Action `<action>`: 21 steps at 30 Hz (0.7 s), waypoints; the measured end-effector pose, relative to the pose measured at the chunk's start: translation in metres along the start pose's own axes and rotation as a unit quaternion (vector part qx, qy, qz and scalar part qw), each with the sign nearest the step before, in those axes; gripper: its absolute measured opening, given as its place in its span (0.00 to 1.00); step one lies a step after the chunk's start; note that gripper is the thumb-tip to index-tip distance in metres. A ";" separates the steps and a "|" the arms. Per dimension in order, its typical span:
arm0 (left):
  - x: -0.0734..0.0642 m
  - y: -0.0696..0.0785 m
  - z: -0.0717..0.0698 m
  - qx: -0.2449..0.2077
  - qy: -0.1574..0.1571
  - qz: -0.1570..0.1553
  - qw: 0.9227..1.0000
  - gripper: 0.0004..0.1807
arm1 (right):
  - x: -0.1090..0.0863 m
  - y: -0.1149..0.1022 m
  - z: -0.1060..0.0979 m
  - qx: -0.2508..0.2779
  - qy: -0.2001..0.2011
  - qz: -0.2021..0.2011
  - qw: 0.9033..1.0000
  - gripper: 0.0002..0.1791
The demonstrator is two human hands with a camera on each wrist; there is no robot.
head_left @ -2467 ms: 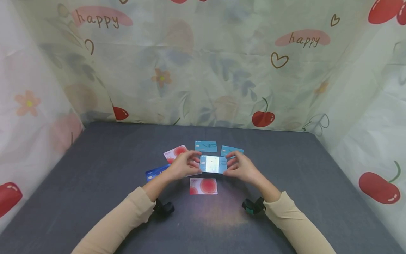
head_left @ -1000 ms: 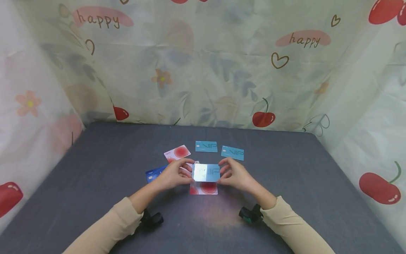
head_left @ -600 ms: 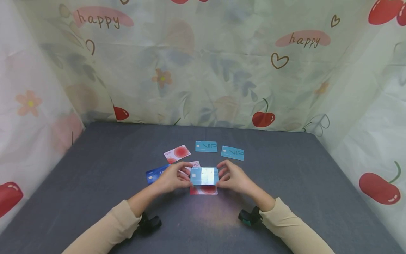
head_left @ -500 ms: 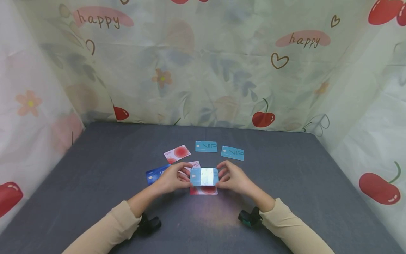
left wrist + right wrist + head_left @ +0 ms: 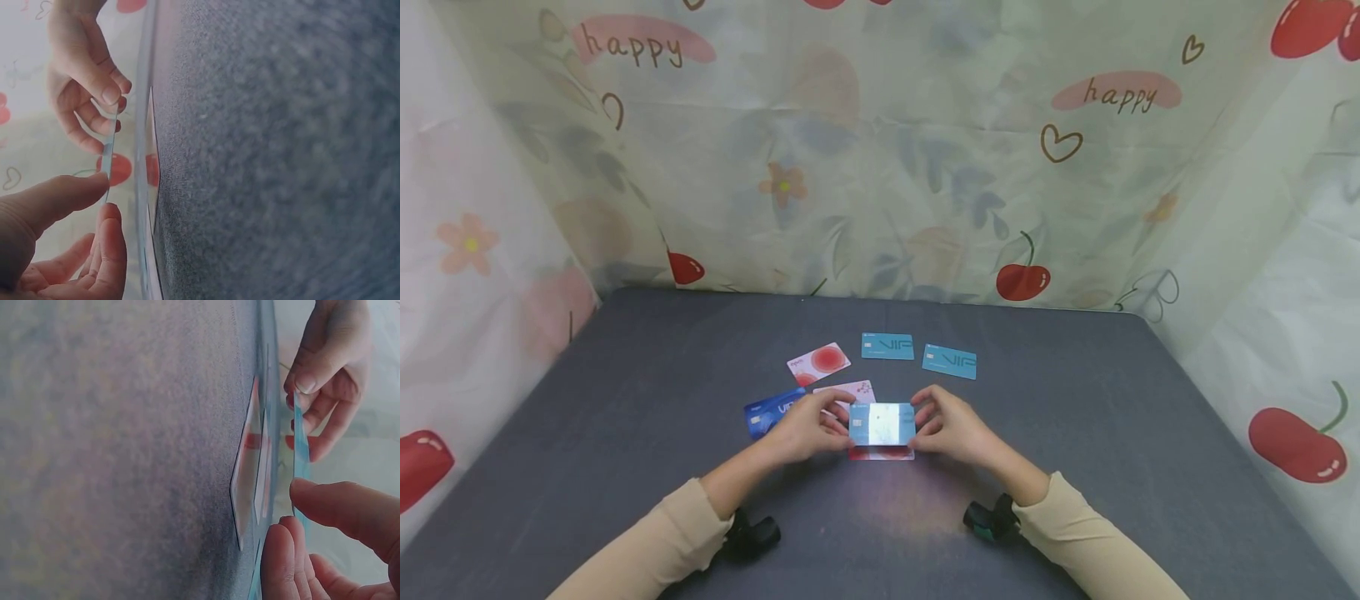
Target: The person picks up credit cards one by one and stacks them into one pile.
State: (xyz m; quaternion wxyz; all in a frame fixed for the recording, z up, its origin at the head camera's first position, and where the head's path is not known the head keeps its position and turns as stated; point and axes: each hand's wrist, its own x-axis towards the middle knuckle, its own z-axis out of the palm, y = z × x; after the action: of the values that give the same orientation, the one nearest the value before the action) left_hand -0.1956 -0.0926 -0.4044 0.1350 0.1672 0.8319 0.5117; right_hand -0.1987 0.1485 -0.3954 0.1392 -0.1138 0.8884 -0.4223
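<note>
Both hands hold one light-blue plastic card (image 5: 863, 425) by its short ends, with a bright glare across its middle. My left hand (image 5: 808, 427) pinches the left end between thumb and fingers; my right hand (image 5: 953, 425) pinches the right end the same way. In the left wrist view the blue card (image 5: 107, 164) appears edge-on, raised off the table. Beneath it lies a pink-and-red card (image 5: 882, 454), mostly covered in the head view; the right wrist view shows this card (image 5: 245, 481) flat, with a gap up to the held one.
On the dark table (image 5: 1075, 433), two blue VIP cards (image 5: 887, 346) lie at the back. A pink card with red circles (image 5: 818, 362), a dark-blue card (image 5: 767, 412) and a pale pink card (image 5: 857, 388) lie to the left, near my left hand. Patterned cloth (image 5: 880, 167) surrounds the table.
Both hands have brought the blue card from behind toward me and slightly left, over the near pink-and-red card. The glare on it shifts as it tilts. The cards on the table stay put.
</note>
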 end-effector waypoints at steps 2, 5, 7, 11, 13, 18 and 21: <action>0.000 -0.001 0.000 0.003 -0.003 0.003 1.000 0.30 | 0.000 0.000 0.000 -0.001 -0.002 0.000 1.000 0.27; 0.000 -0.001 0.001 0.005 -0.005 0.006 1.000 0.30 | -0.001 0.000 0.001 -0.004 -0.005 0.001 1.000 0.27; 0.000 -0.002 0.002 0.006 -0.005 0.008 1.000 0.30 | -0.001 0.001 0.002 -0.005 -0.007 0.003 1.000 0.27; 0.000 -0.001 0.003 0.005 -0.005 0.002 1.000 0.30 | -0.002 0.003 0.003 -0.005 -0.011 0.001 1.000 0.27; 0.000 -0.001 0.004 0.007 -0.006 -0.006 1.000 0.30 | -0.002 0.004 0.003 -0.004 -0.014 0.001 1.000 0.27; -0.001 0.001 0.006 0.023 -0.005 -0.030 0.999 0.29 | -0.001 0.005 0.004 -0.006 -0.020 0.007 1.000 0.28; -0.001 0.001 0.007 0.032 -0.005 -0.036 0.999 0.29 | -0.001 0.005 0.004 -0.013 -0.020 0.010 1.000 0.28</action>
State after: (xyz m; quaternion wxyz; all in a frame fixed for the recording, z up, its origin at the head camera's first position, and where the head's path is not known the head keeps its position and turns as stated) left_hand -0.1917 -0.0869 -0.4067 0.1521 0.1436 0.8525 0.4791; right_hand -0.1965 0.1488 -0.4014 0.1598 -0.1154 0.8919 -0.4070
